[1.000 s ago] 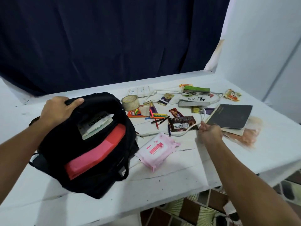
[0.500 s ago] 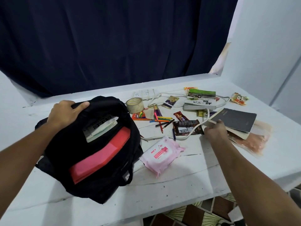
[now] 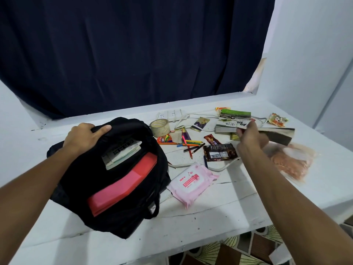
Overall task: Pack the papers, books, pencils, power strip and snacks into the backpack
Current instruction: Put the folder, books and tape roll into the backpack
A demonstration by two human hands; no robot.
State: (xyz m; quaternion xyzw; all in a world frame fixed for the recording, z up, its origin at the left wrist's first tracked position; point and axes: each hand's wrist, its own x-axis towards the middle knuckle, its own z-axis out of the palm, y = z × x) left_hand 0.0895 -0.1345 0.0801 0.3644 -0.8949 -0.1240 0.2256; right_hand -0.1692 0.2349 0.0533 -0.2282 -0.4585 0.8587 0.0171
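Note:
The black backpack (image 3: 114, 188) lies open on the white table (image 3: 210, 222), with a pink-red folder (image 3: 122, 186) and papers (image 3: 122, 152) inside. My left hand (image 3: 84, 136) grips its top rim. My right hand (image 3: 250, 138) holds a dark notebook (image 3: 277, 135) by its left edge, lifted and tilted above the table. Coloured pencils (image 3: 189, 144) lie loose in the middle. A white power strip (image 3: 168, 115) sits at the back, its cord (image 3: 223, 167) trailing forward. Snack packets include a brown one (image 3: 219, 154) and an orange clear bag (image 3: 292, 161).
A tape roll (image 3: 160, 127) stands beside the backpack. A pink wipes pack (image 3: 191, 183) lies near the front. Stacked books (image 3: 232, 123) and small snack packets (image 3: 277, 120) lie at the back right. A dark curtain (image 3: 133, 54) hangs behind; the table's front edge is close.
My right hand moved from the cord to the dark notebook, gripped it and raised it off the table, uncovering the orange bag. The left hand stayed on the backpack.

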